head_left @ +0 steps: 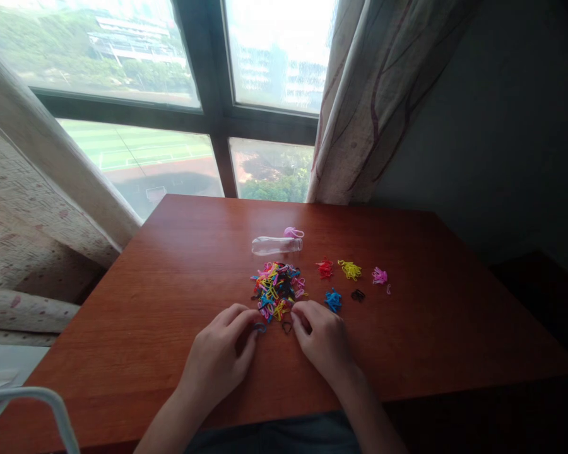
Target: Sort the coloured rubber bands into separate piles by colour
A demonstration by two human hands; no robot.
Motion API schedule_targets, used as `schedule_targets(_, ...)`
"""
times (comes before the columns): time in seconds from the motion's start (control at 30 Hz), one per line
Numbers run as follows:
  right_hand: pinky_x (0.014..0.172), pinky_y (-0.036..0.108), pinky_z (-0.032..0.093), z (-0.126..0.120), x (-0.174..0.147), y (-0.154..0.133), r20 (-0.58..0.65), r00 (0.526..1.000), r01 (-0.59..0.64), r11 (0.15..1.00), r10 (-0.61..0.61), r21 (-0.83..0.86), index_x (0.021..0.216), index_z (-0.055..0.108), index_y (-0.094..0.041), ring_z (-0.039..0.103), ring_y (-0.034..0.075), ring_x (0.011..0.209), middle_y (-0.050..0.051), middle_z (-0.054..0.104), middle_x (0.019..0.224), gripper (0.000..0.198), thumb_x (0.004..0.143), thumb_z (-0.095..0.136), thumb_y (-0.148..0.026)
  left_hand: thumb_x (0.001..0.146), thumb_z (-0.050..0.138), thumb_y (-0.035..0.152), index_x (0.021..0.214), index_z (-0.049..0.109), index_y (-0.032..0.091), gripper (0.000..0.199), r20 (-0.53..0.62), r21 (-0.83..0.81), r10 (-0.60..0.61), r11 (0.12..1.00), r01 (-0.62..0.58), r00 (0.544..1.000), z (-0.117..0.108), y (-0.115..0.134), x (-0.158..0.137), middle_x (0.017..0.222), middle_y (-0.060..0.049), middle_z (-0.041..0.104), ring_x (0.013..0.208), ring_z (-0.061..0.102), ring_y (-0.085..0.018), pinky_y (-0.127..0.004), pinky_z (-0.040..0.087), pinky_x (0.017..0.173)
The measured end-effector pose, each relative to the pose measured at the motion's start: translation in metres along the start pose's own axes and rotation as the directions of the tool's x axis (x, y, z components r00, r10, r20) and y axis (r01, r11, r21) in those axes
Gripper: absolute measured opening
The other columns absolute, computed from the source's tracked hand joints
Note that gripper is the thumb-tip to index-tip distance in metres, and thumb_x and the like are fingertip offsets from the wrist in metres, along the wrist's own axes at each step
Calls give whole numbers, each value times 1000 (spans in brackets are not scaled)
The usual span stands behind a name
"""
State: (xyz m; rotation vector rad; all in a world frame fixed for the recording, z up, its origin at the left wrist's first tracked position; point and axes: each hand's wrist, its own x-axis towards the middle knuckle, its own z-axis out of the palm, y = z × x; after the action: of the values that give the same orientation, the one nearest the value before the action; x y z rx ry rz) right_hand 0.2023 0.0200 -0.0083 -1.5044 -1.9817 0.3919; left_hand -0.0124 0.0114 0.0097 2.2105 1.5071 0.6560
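A mixed heap of small coloured rubber bands (277, 287) lies in the middle of the wooden table. My left hand (222, 353) rests at the heap's lower left, its thumb and forefinger curled around a blue rubber band (260, 328) at their tips. At the lower right edge of the heap is my right hand (322, 337), fingers bent and thumb close to the forefinger; what its tips hold, if anything, is too small to make out. A loose black rubber band (286, 327) lies between the hands.
Right of the heap lie small piles of red bands (325, 268), yellow bands (350, 270), pink bands (380, 276), blue bands (333, 301) and black bands (358, 295). Behind it lies a clear plastic tube (277, 245) beside a pink looped piece (293, 232). The table (170, 271) meets a window.
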Motion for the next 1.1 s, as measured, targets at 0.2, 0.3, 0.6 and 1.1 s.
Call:
schedule_targets(0.2,67,25,37,-2,-5,-1,20,1000,8,999,-9,49,85,61,-22,58,15,70,0,63,76,13,88,53,-12,94,47,26,100,63,25,18,93,115,2,993,-13,996,-4,3,3,98,-4,62,89,62,-20,-31,48,76)
schedule_targets(0.3,67,25,36,-3,-8,-2,39,999,10,999,-11,42,83,60,-22,57,15,69,0,62,75,14,89,52,-12,96,46,28,97,64,24,19,95,145,-8,989,-6,995,-2,2,4,95,-3,62,86,62,-20,-31,48,74)
schedule_targets(0.6,68,25,36,-4,-11,-4,65,998,16,1000,-18,26,83,60,-22,58,16,72,0,63,77,14,90,51,-13,95,48,27,96,65,24,17,65,190,-1,982,-11,998,10,6,7,92,-3,65,83,63,-20,-31,48,73)
schedule_targets(1.1,67,25,34,-6,-24,-7,51,999,-3,999,0,53,84,59,-22,56,15,70,0,62,76,14,91,49,-14,95,46,26,91,64,24,19,72,139,-15,990,4,997,3,9,2,89,-2,64,82,64,-20,-28,48,70)
